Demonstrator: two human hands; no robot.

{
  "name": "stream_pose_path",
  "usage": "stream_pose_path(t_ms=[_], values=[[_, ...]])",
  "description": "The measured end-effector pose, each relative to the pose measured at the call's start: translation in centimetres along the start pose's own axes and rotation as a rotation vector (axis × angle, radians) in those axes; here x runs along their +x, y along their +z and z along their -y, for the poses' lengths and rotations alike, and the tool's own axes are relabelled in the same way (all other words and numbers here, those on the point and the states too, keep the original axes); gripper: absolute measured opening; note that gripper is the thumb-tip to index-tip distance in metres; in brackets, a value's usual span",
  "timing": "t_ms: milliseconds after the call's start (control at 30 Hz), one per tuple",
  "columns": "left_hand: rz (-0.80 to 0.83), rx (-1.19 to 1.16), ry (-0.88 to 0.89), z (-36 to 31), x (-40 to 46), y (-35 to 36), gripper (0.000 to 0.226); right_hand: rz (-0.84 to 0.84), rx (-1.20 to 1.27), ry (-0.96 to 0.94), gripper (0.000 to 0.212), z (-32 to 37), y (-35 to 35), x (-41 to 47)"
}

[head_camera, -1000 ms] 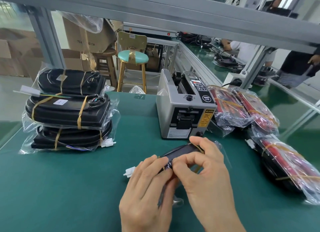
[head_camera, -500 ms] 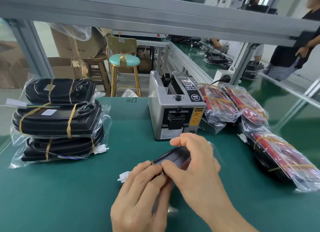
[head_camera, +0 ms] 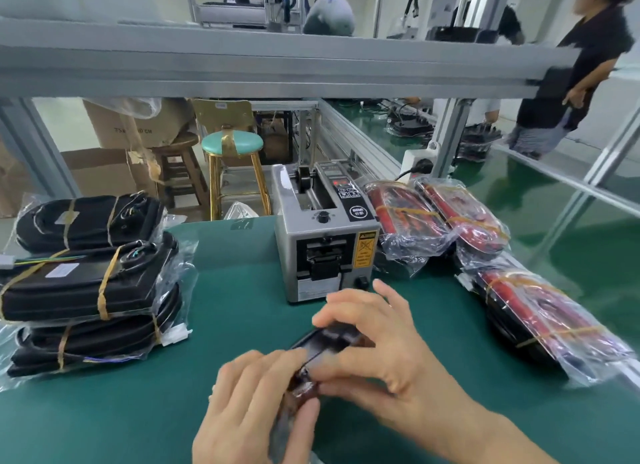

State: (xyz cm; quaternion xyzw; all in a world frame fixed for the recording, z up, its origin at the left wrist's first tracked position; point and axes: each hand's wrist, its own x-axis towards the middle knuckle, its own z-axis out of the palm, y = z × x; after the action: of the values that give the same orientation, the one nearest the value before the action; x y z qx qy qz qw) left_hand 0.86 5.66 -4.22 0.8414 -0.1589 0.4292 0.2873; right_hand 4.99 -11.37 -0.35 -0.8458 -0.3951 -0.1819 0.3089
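A dark lamp part in a clear plastic bag (head_camera: 332, 339) lies on the green mat (head_camera: 225, 290) in front of me. My right hand (head_camera: 381, 346) curls over its far end, thumb and fingers gripping it. My left hand (head_camera: 256, 404) holds the near end of the bag, fingers curled round it. Both hands cover most of the part. A grey tape dispenser (head_camera: 325, 242) stands just behind the hands.
Bagged black lamp parts bound with yellow bands are stacked at the left (head_camera: 86, 283). Bagged red lamp parts (head_camera: 436, 217) lie at the right, one more nearer me (head_camera: 547, 321). A metal frame beam (head_camera: 277, 65) crosses overhead. Stools (head_camera: 232, 145) stand behind the bench; a person (head_camera: 588, 68) stands at far right.
The view has tilted up. My right hand has shifted further over the bagged part and the white connector by my left hand is now hidden.
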Motion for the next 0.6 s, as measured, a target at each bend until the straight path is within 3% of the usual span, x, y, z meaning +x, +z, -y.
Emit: stream_pose_path(t_ms=[67, 100, 200, 267, 367, 533, 600], values=[[0.04, -0.03, 0.073, 0.6, -0.2, 0.2, 0.019, -0.07, 0.138, 0.153, 0.014, -1.6, -0.9, -0.4], [0.055, -0.036, 0.096, 1.0, -0.2, 0.2, 0.018, -0.082, 0.239, 0.285, 0.023, -2.6, -1.6, -0.7], [0.083, -0.106, 0.063, 1.3, 0.2, 0.0, 0.027, 0.202, 0.506, 0.59, 0.073, -5.4, -3.3, -1.3], [0.111, -0.162, 0.008, 1.3, 0.6, -0.5, 0.037, 0.272, 0.695, 0.613, 0.061, -6.0, -2.9, -1.2], [0.161, -0.219, -0.125, 1.4, 2.1, -2.0, 0.027, 0.131, 0.733, 0.604, 0.038, -5.5, -1.7, -1.1], [0.455, 0.014, -0.173, -1.5, 5.9, -0.8, 0.041, -0.115, 0.767, 0.541, 0.051, -4.1, -0.5, -1.6], [0.479, 0.002, -0.198, -2.8, 6.2, 0.5, 0.036, -0.223, 0.712, 0.49, 0.045, -3.6, -0.6, -2.0]])
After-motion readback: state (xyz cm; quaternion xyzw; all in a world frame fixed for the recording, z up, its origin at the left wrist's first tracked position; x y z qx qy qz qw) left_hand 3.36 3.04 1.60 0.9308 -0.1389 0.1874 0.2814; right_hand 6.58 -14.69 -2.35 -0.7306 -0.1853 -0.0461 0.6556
